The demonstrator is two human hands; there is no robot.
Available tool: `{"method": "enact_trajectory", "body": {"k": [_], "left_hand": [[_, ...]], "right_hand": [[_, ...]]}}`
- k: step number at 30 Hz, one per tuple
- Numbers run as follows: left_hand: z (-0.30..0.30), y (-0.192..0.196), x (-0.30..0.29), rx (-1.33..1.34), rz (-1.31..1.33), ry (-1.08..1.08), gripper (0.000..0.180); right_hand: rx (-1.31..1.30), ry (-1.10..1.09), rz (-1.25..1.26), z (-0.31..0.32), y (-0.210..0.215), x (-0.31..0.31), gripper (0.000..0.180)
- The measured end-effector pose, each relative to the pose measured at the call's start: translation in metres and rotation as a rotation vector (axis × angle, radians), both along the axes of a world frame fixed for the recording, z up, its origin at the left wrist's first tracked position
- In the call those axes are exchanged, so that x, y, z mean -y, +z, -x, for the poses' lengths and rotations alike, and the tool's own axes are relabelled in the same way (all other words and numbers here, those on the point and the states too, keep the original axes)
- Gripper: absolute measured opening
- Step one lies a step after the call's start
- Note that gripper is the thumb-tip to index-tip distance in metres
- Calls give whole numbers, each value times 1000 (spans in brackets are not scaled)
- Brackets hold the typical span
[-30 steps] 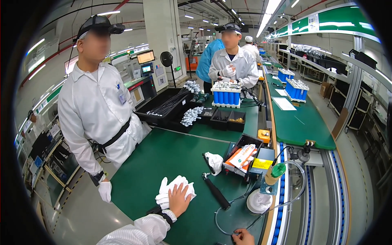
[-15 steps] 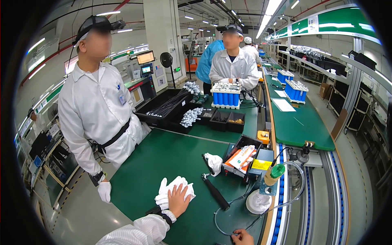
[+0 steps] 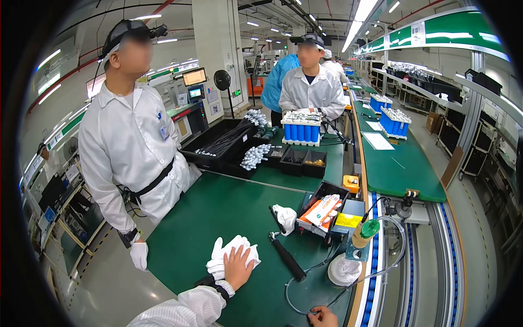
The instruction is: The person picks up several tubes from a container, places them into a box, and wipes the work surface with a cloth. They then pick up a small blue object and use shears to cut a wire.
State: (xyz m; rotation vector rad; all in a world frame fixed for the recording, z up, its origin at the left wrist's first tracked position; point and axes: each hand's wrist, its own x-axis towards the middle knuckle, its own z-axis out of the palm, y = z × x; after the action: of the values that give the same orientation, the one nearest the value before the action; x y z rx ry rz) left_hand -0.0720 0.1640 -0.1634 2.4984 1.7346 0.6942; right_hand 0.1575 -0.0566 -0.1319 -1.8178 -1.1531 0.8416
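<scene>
My left hand (image 3: pixel 238 268) lies flat, fingers spread, on a pair of white cloth gloves (image 3: pixel 219 256) on the green tabletop. At the lower edge my right hand (image 3: pixel 323 316) is partly cut off by the picture. Its fingers are bent, with thumb and forefinger closed at a thin grey cable (image 3: pixel 297 310). That cable loops beside a black-handled tool (image 3: pixel 287 256) with a metal head. A crumpled white glove (image 3: pixel 285 217) lies farther off, beside a black bin (image 3: pixel 331 192) with orange-and-white packets (image 3: pixel 322 211).
A bottle with a green top (image 3: pixel 366 231) and a round white container (image 3: pixel 344 271) stand by the roller conveyor (image 3: pixel 372 291). Black trays of cables (image 3: pixel 218 144) and a blue cell pack (image 3: pixel 301 131) stand farther back. One co-worker (image 3: pixel 131 131) stands left, another (image 3: pixel 311 90) beyond the table.
The far co-worker's head and arms have shifted slightly. Both my hands stay where they were.
</scene>
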Motion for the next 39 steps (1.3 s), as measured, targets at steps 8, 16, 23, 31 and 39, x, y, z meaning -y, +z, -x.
{"method": "enact_trajectory", "body": {"k": [8, 16, 23, 31, 39], "left_hand": [[-1, 2, 1, 1, 2, 0, 44], [1, -1, 0, 5, 4, -1, 45], [-1, 4, 2, -42, 10, 0, 44], [-1, 5, 2, -32, 28, 4, 45], [-1, 4, 2, -18, 15, 2, 45]], "right_hand": [[16, -11, -4, 1, -1, 1, 22], [5, 6, 11, 1, -1, 1, 23], [-21, 9, -13, 0, -4, 1, 25], [-28, 7, -3, 0, 0, 2, 25], [-34, 12, -3, -1, -4, 2, 24]]}}
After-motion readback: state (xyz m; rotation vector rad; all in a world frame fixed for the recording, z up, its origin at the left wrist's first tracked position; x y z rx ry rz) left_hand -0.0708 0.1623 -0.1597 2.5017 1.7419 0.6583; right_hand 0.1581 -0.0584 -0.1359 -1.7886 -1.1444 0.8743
